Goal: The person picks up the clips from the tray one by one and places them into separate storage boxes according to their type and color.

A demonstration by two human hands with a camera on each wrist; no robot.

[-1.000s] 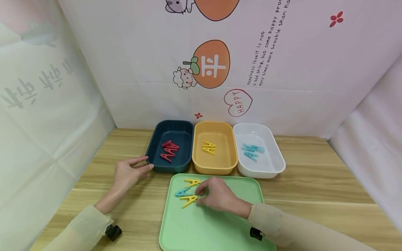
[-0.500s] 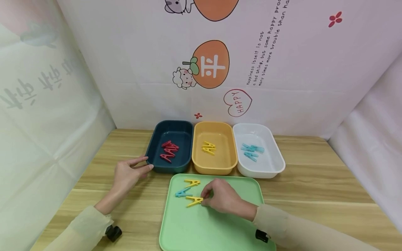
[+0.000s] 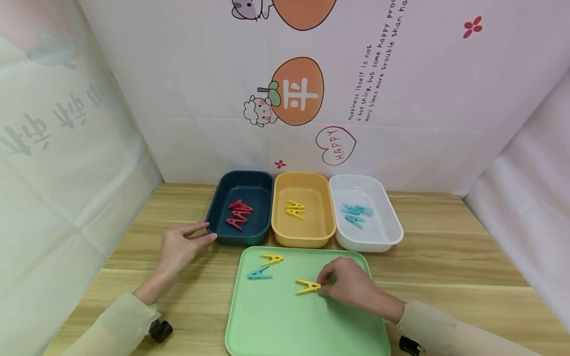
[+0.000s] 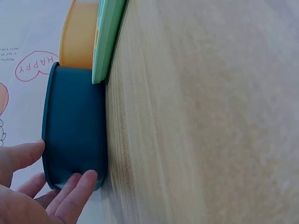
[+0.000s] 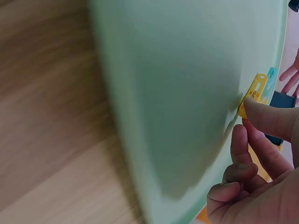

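Over the green tray, my right hand pinches a yellow clothespin between thumb and index finger; the right wrist view shows the same yellow clothespin at the fingertips. Another yellow clothespin and a light-blue clothespin lie at the tray's upper left. My left hand touches the near left corner of the dark blue box. In the left wrist view, its thumb meets the rim and its fairly straight fingers rest against the box wall.
Red clothespins lie in the dark blue box. Beside it stand a yellow box with yellow clothespins and a white box with light-blue clothespins. A printed cloth hangs behind the wooden table.
My right hand has taken hold of the lower yellow clothespin and moved it right across the tray, away from the other two. The left hand stays at the dark blue box.
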